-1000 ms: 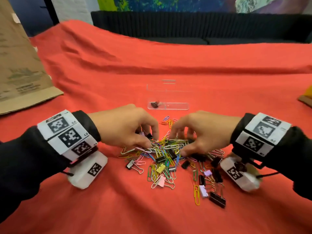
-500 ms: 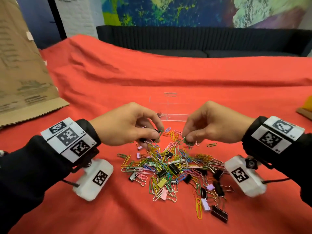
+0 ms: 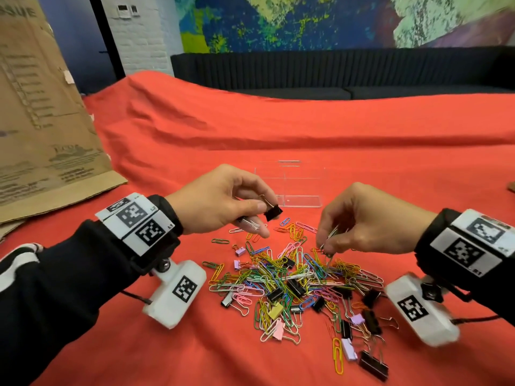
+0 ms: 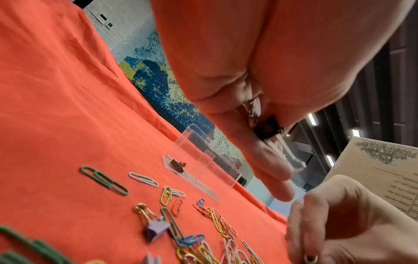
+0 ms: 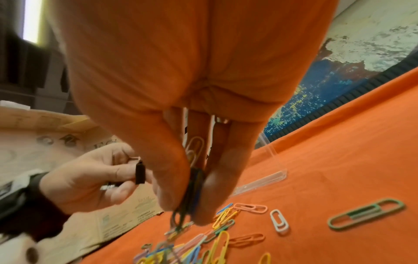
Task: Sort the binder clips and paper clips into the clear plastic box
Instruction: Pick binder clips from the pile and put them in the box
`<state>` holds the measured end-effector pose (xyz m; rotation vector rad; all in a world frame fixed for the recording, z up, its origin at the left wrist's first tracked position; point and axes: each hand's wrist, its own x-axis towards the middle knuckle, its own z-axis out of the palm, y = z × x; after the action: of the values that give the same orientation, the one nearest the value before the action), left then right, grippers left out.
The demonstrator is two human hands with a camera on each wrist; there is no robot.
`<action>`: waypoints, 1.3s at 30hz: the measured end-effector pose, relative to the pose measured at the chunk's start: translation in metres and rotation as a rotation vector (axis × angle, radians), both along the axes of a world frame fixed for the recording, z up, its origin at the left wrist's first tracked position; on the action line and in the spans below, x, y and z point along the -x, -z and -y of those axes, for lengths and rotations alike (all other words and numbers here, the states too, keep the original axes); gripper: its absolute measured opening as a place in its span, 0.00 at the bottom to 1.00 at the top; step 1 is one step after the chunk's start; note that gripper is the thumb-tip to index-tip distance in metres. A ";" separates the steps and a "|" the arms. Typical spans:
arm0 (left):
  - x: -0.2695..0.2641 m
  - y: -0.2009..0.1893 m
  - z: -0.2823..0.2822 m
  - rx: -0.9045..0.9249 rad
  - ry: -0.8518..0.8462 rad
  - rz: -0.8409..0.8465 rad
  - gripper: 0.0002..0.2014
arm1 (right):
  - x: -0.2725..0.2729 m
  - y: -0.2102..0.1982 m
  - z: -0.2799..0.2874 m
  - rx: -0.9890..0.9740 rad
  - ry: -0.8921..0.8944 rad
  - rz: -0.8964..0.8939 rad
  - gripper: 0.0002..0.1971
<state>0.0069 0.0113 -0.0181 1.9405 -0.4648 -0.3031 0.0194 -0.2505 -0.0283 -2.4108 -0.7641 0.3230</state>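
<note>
A rumpled red cloth (image 3: pixel 278 129) covered the table before a dark sofa (image 3: pixel 334 68) and a painted wall (image 3: pixel 306 20); the left hand (image 3: pixel 220 201) pinched a black binder clip (image 3: pixel 273 213), and the right hand (image 3: pixel 362 221) pinched several paper clips (image 5: pixel 192 187).

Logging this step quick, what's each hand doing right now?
Left hand: pinches a small black metal binder clip.
Right hand: pinches a bunch of coloured wire paper clips.

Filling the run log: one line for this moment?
left hand: holds black binder clip | right hand: pinches paper clips | box: one binder clip inside
</note>
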 end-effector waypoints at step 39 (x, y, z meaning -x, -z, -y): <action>-0.013 0.011 0.020 0.357 -0.286 -0.259 0.11 | -0.032 -0.014 -0.074 -0.081 0.045 0.694 0.04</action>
<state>0.0196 -0.0089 -0.0294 1.5655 -0.0614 -0.2616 0.0513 -0.1768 -0.0139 -2.4557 -0.9794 -0.5864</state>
